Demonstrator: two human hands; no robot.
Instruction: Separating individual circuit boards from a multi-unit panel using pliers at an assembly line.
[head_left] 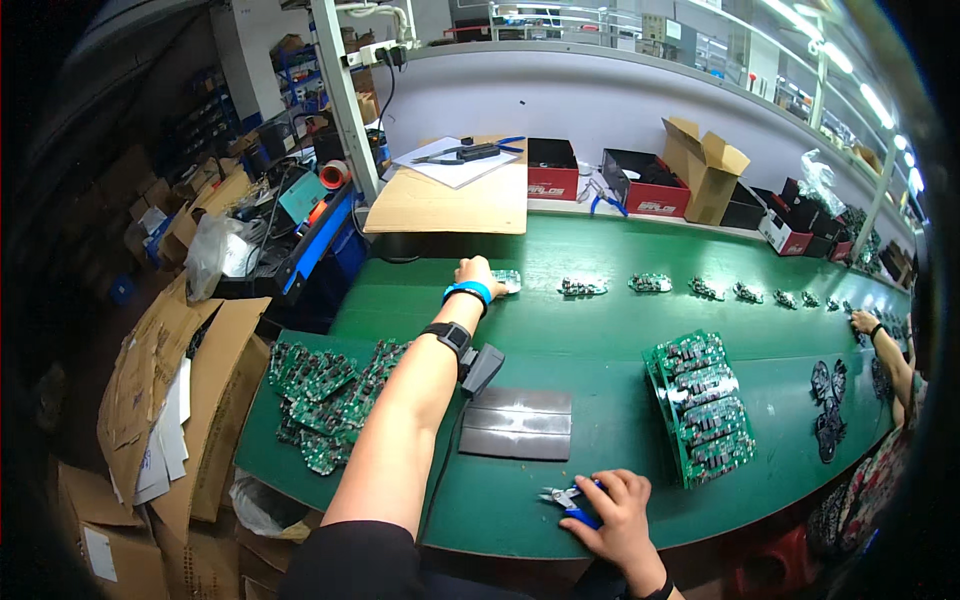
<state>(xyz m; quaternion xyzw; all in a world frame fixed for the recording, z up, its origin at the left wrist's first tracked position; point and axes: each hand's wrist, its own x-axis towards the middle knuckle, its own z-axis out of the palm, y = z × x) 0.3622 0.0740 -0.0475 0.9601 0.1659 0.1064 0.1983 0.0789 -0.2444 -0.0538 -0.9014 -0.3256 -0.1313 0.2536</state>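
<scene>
My left hand (477, 272) reaches far across the green table, its fingers closed on the edge of a small green circuit board (509, 281). A blue band and a dark watch-like device circle that wrist. Near the front edge, my right hand (622, 515) grips blue-handled cutters (576, 506) between thumb and fingers, their jaws toward the left. Between the hands lies a flat grey plate (516, 424). To the right of the held board, a row of single boards (582, 287) runs along the table.
A heap of boards (325, 400) lies left of my forearm, and a stack of board panels (700, 407) stands at right. Cardboard with pliers (470, 152) and several boxes (645, 182) line the back. Another person's hand (866, 322) works at far right, near black parts (828, 410).
</scene>
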